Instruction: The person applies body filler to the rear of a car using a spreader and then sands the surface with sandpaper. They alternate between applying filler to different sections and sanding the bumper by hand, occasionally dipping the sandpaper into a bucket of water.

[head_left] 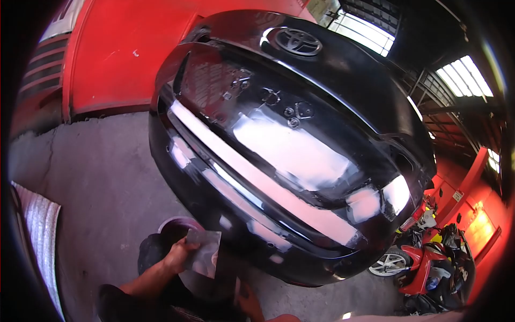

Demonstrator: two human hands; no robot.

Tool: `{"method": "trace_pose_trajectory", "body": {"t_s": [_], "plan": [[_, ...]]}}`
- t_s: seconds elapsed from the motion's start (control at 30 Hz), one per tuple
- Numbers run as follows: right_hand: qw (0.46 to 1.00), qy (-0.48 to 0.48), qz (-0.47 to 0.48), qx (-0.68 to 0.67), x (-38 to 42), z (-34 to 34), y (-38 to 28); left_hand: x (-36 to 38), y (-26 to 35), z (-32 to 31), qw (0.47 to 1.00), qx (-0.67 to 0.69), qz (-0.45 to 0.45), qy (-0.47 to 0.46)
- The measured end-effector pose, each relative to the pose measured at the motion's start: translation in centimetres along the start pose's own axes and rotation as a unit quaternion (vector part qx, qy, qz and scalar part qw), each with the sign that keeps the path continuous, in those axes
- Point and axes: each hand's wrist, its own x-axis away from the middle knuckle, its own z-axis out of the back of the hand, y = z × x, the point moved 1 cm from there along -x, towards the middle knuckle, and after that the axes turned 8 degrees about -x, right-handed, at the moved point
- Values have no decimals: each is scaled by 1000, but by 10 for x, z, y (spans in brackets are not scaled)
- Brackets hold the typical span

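My left hand [179, 256] pinches a thin grey rectangular sheet [205, 253] by its upper left edge, with the thumb across its face. Low in the view, my right hand [248, 301] is in shadow and partly cut off; its fingers do not show clearly. Just beyond the sheet is the black rear bumper [214, 212] of a car, apart from both hands. Pale pinkish-white patches cover parts of it, including a long strip [257, 177]. Behind my left hand shows the rim of a round container [182, 220], its inside mostly hidden.
Above the bumper is the black trunk lid with a round emblem [298, 42] and a large pale patch [292, 147]. A red panel [134, 53] stands behind the car. A red motorcycle [418, 265] is parked at right. A corrugated sheet [40, 236] lies at left on the concrete floor [107, 166].
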Motion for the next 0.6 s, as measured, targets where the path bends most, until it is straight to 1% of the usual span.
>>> {"method": "trace_pose_trajectory", "body": {"t_s": [0.07, 0.1, 0.17, 0.2, 0.27, 0.3, 0.33, 0.37, 0.4, 0.43, 0.5, 0.57, 0.6], "plan": [[999, 5, -36, -22, 15, 8, -48, -6, 7, 3, 1000, 7, -26, -8], [999, 2, -36, -20, 14, 9, -51, -6, 12, 2, 1000, 10, -26, -6], [998, -26, -28, -44, 13, 12, -54, -6, 21, -4, 998, -31, -49, 28], [998, -25, -28, -43, 13, 12, -51, -8, 19, 0, 998, -28, -63, 7], [998, -36, 47, -7, 11, 11, -45, -9, 17, 0, 997, -29, -77, 6], [998, -35, 47, -6, 13, 9, -49, -10, 16, 1, 995, -32, -90, 7], [997, -9, 67, -26, 15, 6, -54, -11, 13, 3, 996, -30, -90, 6], [995, 18, 87, -46, 17, 5, -59, -14, 9, 5, 992, -12, -125, -3], [995, 19, 85, -44, 19, 5, -65, -14, 8, 4, 987, 7, -160, -12], [995, 27, 94, -29, 21, 5, -73, -14, 8, 3, 987, 10, -158, -13], [994, 37, 100, -9, 23, 7, -89, -14, 15, -3, 988, -4, -155, 24], [973, 87, 207, -47, 26, 14, -109, -3, 29, -15, 988, -17, -156, 5], [975, 86, 202, -44, 27, 18, -123, 0, 36, -20, 986, -33, -162, -12]]}}
